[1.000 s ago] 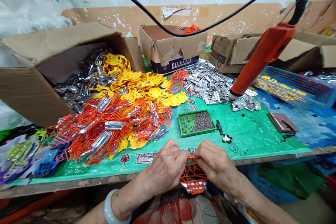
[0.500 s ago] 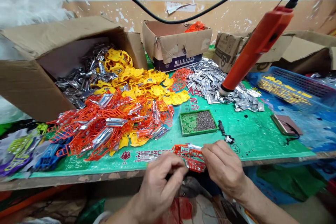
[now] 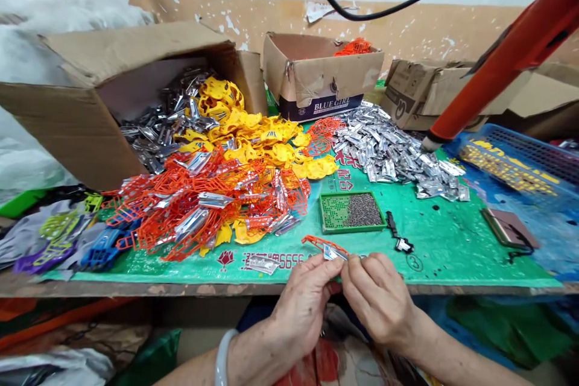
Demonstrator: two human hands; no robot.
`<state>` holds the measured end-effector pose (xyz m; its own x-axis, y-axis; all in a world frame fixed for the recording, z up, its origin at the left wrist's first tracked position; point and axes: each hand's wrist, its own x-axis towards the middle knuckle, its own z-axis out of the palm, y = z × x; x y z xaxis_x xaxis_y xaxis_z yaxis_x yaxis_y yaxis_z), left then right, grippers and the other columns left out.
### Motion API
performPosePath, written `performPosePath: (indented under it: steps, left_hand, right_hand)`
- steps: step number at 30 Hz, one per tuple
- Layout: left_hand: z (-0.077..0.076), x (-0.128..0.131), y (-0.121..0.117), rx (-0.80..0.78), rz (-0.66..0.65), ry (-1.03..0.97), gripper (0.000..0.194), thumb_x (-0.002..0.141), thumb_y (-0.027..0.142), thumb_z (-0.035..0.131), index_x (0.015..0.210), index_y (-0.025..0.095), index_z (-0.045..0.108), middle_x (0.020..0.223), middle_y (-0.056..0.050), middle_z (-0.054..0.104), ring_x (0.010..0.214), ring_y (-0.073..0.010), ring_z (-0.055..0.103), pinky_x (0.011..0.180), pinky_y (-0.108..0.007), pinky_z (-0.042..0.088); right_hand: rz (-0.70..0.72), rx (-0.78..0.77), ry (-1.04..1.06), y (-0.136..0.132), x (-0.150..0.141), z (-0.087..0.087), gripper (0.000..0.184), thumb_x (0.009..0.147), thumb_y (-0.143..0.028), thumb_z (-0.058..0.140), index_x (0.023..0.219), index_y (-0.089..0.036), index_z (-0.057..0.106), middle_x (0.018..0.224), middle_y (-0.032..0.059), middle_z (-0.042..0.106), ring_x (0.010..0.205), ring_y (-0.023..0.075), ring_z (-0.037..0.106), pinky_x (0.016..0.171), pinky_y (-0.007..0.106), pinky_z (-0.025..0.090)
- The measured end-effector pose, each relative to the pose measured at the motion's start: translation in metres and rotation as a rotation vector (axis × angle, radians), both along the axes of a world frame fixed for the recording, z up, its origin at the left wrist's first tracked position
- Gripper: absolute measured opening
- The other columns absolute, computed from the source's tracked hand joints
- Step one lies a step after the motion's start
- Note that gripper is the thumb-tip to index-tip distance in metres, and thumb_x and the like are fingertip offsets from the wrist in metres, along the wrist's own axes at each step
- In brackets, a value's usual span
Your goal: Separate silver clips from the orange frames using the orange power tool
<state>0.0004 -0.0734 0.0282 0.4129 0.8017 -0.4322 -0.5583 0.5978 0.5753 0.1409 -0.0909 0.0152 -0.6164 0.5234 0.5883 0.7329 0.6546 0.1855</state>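
Both my hands meet at the table's front edge. My left hand (image 3: 304,304) and my right hand (image 3: 374,301) pinch an orange plastic lattice piece (image 3: 322,244) with a small silver metal clip (image 3: 332,253) on it, held edge-on just above the green mat (image 3: 434,235). A loose silver clip (image 3: 262,263) lies on the mat left of my hands. A green tray of tiny screws (image 3: 351,212) sits just beyond my fingers, with a small black part (image 3: 398,236) to its right.
A heap of orange lattice pieces (image 3: 203,205), yellow pieces (image 3: 266,148) and silver clips (image 3: 398,157) covers the table. Cardboard boxes (image 3: 104,108) stand behind. An orange electric screwdriver (image 3: 493,66) hangs at right above a blue basket (image 3: 520,163). Purple and blue pieces (image 3: 67,241) lie left.
My left hand has come up from below the table edge and rejoined the right on the orange piece, which is now turned edge-on. The view has shifted left; the hanging screwdriver sits further right.
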Motion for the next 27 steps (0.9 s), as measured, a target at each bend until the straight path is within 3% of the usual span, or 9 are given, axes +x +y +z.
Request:
performPosePath:
  steps: [5, 12, 17, 21, 25, 27]
  left_hand:
    - [-0.001, 0.003, 0.007, -0.009, 0.065, 0.069, 0.014, 0.065, 0.016, 0.068, 0.061, 0.013, 0.055, 0.063, 0.002, 0.052, 0.061, -0.0091, 0.045, 0.061, -0.021, 0.038]
    - [-0.011, -0.003, 0.011, 0.16, -0.024, 0.155, 0.016, 0.078, 0.025, 0.058, 0.069, 0.013, 0.06, 0.069, 0.0, 0.055, 0.068, -0.0105, 0.045, 0.066, -0.021, 0.038]
    - [-0.005, -0.01, 0.019, 0.319, 0.015, 0.265, 0.016, 0.081, 0.026, 0.055, 0.074, 0.013, 0.061, 0.072, 0.0, 0.058, 0.072, -0.0125, 0.047, 0.073, -0.024, 0.039]
    - [0.002, -0.015, 0.026, 0.318, -0.06, 0.338, 0.016, 0.077, 0.027, 0.06, 0.068, 0.013, 0.059, 0.067, 0.0, 0.055, 0.065, -0.0119, 0.045, 0.063, -0.023, 0.036]
    - [0.002, -0.02, 0.031, 0.336, -0.12, 0.44, 0.022, 0.076, 0.027, 0.059, 0.059, 0.014, 0.054, 0.057, 0.004, 0.047, 0.057, -0.01, 0.038, 0.055, -0.023, 0.03]
    - [0.002, -0.023, 0.032, 0.381, -0.166, 0.501, 0.023, 0.078, 0.028, 0.056, 0.059, 0.014, 0.055, 0.058, 0.003, 0.049, 0.059, -0.0104, 0.041, 0.057, -0.023, 0.031]
  right_hand:
    - [-0.057, 0.007, -0.017, -0.001, -0.01, -0.004, 0.029, 0.085, -0.007, 0.038, 0.089, -0.008, 0.067, 0.086, 0.0178, 0.065, 0.074, 0.0239, 0.053, 0.069, 0.043, 0.04]
    - [-0.088, -0.039, 0.101, 0.0, -0.02, -0.009, 0.029, 0.087, -0.008, 0.037, 0.09, -0.011, 0.067, 0.098, 0.0161, 0.067, 0.098, 0.0293, 0.054, 0.081, 0.048, 0.038]
    - [-0.133, -0.225, 0.142, -0.007, -0.02, -0.004, 0.039, 0.082, -0.007, 0.044, 0.119, -0.008, 0.057, 0.126, 0.0173, 0.057, 0.115, 0.0347, 0.046, 0.09, 0.054, 0.035]
    - [-0.103, -0.402, 0.448, -0.005, -0.001, 0.01, 0.039, 0.082, -0.013, 0.055, 0.121, -0.014, 0.055, 0.124, 0.0161, 0.054, 0.114, 0.0287, 0.049, 0.091, 0.047, 0.043]
    - [-0.2, -0.589, 0.716, 0.005, 0.025, 0.022, 0.019, 0.084, -0.021, 0.059, 0.102, -0.021, 0.063, 0.106, 0.0083, 0.062, 0.098, 0.0213, 0.059, 0.083, 0.038, 0.05]
    - [-0.289, -0.578, 0.861, 0.016, 0.042, 0.025, 0.021, 0.082, -0.025, 0.062, 0.103, -0.023, 0.063, 0.103, 0.0061, 0.063, 0.092, 0.0202, 0.061, 0.081, 0.038, 0.051]
